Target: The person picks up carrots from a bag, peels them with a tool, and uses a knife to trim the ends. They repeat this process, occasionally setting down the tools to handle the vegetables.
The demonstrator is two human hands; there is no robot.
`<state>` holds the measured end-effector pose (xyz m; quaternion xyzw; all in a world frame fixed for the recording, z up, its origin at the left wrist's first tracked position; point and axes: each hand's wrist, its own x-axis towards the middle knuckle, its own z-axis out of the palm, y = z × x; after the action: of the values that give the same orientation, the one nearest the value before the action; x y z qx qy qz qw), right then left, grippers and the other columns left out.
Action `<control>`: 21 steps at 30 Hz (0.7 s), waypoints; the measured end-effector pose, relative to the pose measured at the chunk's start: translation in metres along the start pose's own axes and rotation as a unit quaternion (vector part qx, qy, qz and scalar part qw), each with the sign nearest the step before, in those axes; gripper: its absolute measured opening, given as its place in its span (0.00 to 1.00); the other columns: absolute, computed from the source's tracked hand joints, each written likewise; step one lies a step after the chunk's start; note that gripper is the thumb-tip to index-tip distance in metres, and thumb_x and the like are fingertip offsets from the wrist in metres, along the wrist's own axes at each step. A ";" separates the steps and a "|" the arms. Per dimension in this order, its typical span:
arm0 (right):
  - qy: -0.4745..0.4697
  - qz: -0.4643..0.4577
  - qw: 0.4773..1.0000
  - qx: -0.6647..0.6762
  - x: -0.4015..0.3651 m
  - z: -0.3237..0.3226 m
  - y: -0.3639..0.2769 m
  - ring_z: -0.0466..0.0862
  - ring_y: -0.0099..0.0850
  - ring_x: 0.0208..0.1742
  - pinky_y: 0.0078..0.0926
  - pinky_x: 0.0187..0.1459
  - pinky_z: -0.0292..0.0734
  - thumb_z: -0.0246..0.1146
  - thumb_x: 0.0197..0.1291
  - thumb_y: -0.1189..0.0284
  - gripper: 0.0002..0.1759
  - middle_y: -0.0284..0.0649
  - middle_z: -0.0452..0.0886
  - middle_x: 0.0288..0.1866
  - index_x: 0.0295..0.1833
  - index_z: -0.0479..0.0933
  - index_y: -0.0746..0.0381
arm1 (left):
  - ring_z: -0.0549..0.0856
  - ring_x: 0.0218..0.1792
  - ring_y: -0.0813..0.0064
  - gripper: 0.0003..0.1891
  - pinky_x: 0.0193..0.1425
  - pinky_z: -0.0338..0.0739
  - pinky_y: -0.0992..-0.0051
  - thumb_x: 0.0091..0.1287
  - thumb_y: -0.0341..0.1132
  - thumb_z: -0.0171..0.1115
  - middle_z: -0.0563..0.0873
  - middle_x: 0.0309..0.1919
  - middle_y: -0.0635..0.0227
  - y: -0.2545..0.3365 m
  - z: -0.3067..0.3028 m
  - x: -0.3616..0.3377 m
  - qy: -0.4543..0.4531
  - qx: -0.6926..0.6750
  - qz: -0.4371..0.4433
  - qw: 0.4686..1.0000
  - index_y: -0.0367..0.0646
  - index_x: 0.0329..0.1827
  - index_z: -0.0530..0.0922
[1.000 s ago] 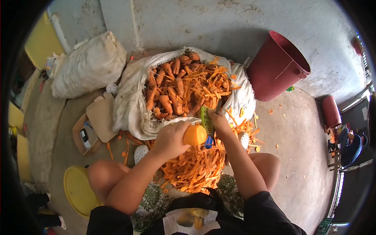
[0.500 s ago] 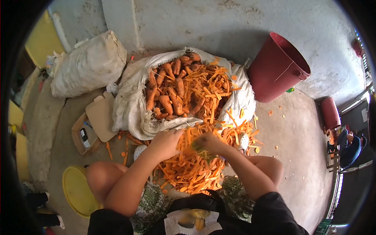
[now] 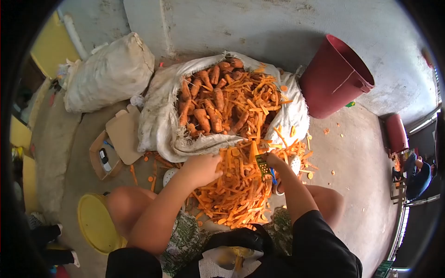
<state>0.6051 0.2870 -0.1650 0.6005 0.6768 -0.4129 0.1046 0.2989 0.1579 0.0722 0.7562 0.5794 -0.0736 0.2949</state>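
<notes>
Grey concrete floor [image 3: 357,208], littered with orange scraps, is backed by a stained grey wall [image 3: 259,23]. Clock taken from mid-view: maroon plastic bin [image 3: 329,83] at two; stuffed white woven sack [image 3: 109,72] at ten; open white woven sack [image 3: 157,120], filled with whole carrots [image 3: 200,119] and strips, at twelve. Orange cut-carrot heap [image 3: 236,199] noted at six. Green flat perforated tool [image 3: 265,167] gripped by right hand [image 3: 275,162] at heap's two-o'clock side; left hand [image 3: 204,169] held at its ten, fingers curled, anything pinched cannot be told.
</notes>
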 end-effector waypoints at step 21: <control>-0.095 0.131 0.778 0.607 0.038 0.023 -0.054 0.76 0.32 0.29 0.35 0.31 0.75 0.46 0.67 0.62 0.19 0.41 0.75 0.41 0.55 0.67 0.64 | 0.80 0.44 0.62 0.18 0.45 0.75 0.63 0.64 0.46 0.50 0.77 0.44 0.63 -0.011 0.011 0.019 -0.072 0.022 -0.021 0.997 0.48 0.53 0.72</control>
<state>0.5386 0.3028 -0.1803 0.5800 0.1872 -0.7754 -0.1652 0.2974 0.1695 0.0510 0.7430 0.5709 -0.1468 0.3171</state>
